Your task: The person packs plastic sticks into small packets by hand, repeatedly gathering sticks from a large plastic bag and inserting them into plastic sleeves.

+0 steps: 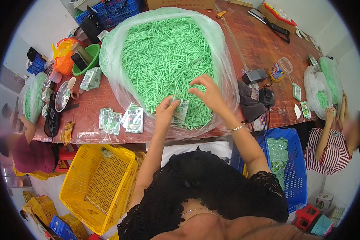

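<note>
A large clear plastic bag (228,76) lies open on the red table (88,126), full of thin light-green sticks (164,52). Over its near edge my left hand (166,109) pinches a small clear printed packet (181,111) with some green showing at its top. Just right of the packet, my right hand (207,94) is raised above the sticks, thumb and fingers apart, with nothing visible between them. Two piles of filled packets, one (110,121) farther left and one (134,119) nearer the bag, lie at the table's front edge.
A yellow crate (96,180) stands below at left, a blue crate (294,172) with packets at right. A dark cloth (250,102), black box (255,76) and plastic jar (281,69) lie right of the bag. Co-workers sit at far left (32,154) and right (328,150).
</note>
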The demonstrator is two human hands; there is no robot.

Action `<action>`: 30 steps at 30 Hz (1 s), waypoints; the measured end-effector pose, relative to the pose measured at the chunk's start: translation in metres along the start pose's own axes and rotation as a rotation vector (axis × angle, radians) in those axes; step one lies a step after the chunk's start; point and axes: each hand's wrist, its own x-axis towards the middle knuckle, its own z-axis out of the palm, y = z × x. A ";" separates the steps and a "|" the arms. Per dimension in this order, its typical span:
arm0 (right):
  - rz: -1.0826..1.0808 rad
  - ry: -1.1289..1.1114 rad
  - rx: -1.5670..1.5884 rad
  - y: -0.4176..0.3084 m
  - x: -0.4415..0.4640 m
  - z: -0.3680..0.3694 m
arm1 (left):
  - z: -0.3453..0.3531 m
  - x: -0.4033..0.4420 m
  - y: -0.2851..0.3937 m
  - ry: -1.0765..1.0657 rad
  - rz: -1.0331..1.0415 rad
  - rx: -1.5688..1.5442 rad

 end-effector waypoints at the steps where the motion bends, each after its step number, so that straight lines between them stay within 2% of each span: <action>1: -0.046 -0.048 0.058 -0.003 -0.002 0.004 | 0.000 0.000 -0.001 -0.008 -0.002 0.007; 4: -0.014 -0.071 0.188 0.008 -0.002 0.012 | 0.003 -0.002 -0.003 -0.023 -0.010 0.065; 7: 0.257 0.067 0.465 0.007 0.008 0.002 | 0.000 -0.004 -0.002 0.010 0.005 0.013; 10: 0.162 0.138 -0.284 -0.005 0.011 -0.018 | -0.003 -0.008 0.007 0.033 0.017 -0.010; 13: 0.385 -0.219 -0.003 0.000 -0.009 0.006 | -0.006 -0.004 0.004 0.025 0.024 0.013; 16: 0.060 -0.202 -0.153 -0.006 -0.020 0.023 | -0.005 0.001 -0.003 -0.015 0.166 0.206; 17: 0.071 -0.199 -0.105 -0.008 -0.019 0.018 | -0.007 0.005 -0.003 -0.001 0.198 0.208; 19: -0.041 -0.113 -0.089 0.007 -0.018 0.021 | -0.005 0.000 0.007 0.027 0.240 0.216; 23: -0.181 -0.044 -0.060 0.012 -0.016 0.019 | 0.003 -0.002 0.039 0.157 0.678 0.761; 24: -0.199 -0.042 -0.046 0.009 -0.022 0.021 | 0.004 -0.004 0.042 0.087 0.677 0.817; 26: -0.049 -0.068 0.155 0.007 -0.027 0.025 | 0.008 -0.002 0.054 -0.060 0.680 0.930; 27: 0.009 -0.076 0.249 0.004 -0.020 0.024 | 0.008 -0.004 0.054 -0.030 0.676 0.940; 30: 0.032 -0.012 0.301 -0.005 -0.011 0.013 | 0.001 -0.008 0.048 0.066 0.421 0.527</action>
